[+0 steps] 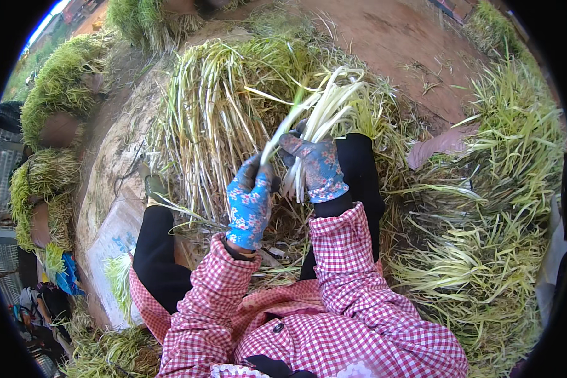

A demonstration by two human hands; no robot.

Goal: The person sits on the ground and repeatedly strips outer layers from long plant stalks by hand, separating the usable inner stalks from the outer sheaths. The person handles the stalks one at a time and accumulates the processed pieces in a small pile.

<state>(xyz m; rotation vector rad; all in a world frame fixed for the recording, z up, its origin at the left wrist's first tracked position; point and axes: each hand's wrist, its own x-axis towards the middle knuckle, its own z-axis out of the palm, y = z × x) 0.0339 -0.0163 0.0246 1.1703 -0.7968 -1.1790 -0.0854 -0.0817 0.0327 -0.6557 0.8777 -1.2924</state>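
Note:
My left hand (250, 198), in a blue floral glove with dark fingers, pinches a pale green leafy stalk (283, 127) between thumb and forefinger. To its right, my right hand (316, 165) wears a matching glove. It is closed around a bunch of pale, blanched chive-like stalks (333, 106), whose leaves droop over the far side and whose white ends stick out below the palm. Beyond both hands, between my legs, lies a large heap of long yellow-green stalks (217, 123) mixed with dry straw-coloured ones.
More loose greens (463, 274) are piled along my right side. A small bunch of greens (119, 279) lies on a pale sheet (104, 250) by my left leg. Tied bundles (59, 113) stand at the far left, with people (42, 302) lower left. Bare reddish ground (382, 52) shows beyond.

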